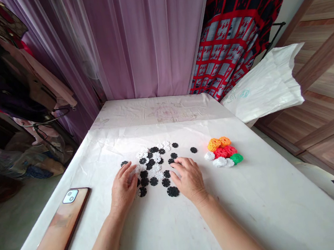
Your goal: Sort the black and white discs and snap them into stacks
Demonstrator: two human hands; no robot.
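Several black and white snowflake-shaped plastic discs (153,163) lie scattered on the white table (174,230). My left hand (123,188) rests palm down at the left edge of the pile, fingers stretched out over the discs. My right hand (189,177) lies flat at the pile's right edge, fingers spread, fingertips touching discs. One black disc (173,191) sits between my hands, near the right thumb. To the right, apart from the pile, sits a joined cluster of orange, red, white and green discs (223,152).
A phone (60,227) lies face down near the table's left edge. Purple curtains (143,38) hang behind the table. A white plastic bag (266,85) sits at the far right corner, beside a red and black cloth (233,22). Wooden panels stand at right.
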